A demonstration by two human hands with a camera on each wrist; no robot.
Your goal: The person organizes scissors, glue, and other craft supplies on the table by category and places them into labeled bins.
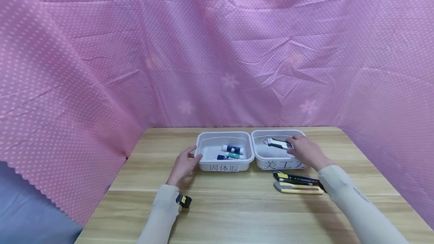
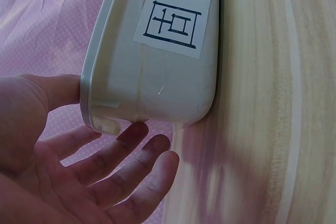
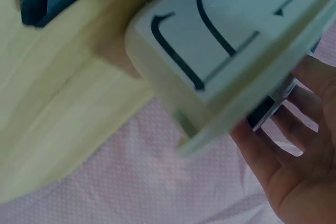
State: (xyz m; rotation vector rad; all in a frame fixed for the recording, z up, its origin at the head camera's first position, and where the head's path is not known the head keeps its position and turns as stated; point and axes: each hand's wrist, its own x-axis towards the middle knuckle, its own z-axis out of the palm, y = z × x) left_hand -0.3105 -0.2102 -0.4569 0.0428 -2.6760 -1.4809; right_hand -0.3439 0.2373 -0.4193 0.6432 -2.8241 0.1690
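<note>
My right hand (image 1: 306, 151) grips a white-and-black utility knife (image 1: 278, 144) inside the right white bin (image 1: 264, 164). In the right wrist view, the bin's rim hides much of that knife (image 3: 262, 113). My left hand (image 1: 184, 165) is at the left end of the other white bin (image 1: 203, 166); its thumb hooks over the rim, with fingers against the outer wall (image 2: 168, 90). Glue sticks lie in that left bin: a dark blue one (image 1: 233, 149), a green one (image 1: 235, 155) and another blue one (image 1: 222, 157).
A black-and-yellow utility knife (image 1: 295, 179) and a cream-and-grey one (image 1: 298, 188) lie on the wooden table (image 1: 230, 206), in front of the right bin and beneath the right forearm. Both bins carry printed labels. A pink dotted curtain (image 1: 217, 59) hangs behind the table.
</note>
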